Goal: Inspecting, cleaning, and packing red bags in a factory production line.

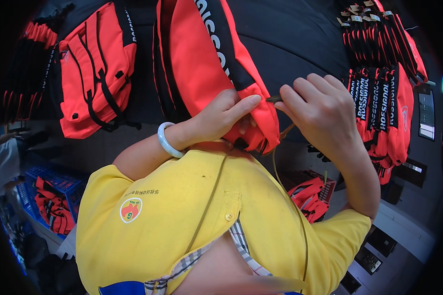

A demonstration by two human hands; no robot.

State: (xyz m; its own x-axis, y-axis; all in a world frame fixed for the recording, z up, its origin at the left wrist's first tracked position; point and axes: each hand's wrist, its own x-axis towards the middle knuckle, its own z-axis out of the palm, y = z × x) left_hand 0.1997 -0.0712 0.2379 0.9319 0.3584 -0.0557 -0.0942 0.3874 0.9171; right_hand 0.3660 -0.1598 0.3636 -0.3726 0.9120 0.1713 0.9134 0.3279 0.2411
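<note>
A red and black bag (194, 59) with white lettering lies on the dark table, its near end close to my body. My left hand (221, 115) grips that end, thumb on top and fingers partly hidden by the red fabric. Just to the right, my right hand (322, 105) is closed on a small, dark, pointed tool (273, 99). Its tip meets the bag's red edge beside my left thumb; what kind of tool it is stays mostly hidden in my fingers. A thin brown cord (280, 184) loops down from my neck toward my right hand.
Left of the bag lies a red backpack (96, 73) with black straps on the dark table (290, 34). Stacked red and black bags stand at the far left (32, 69) and right (379, 108). Lower left, a blue crate (66, 179) holds red pieces; another crate (327, 189) is lower right.
</note>
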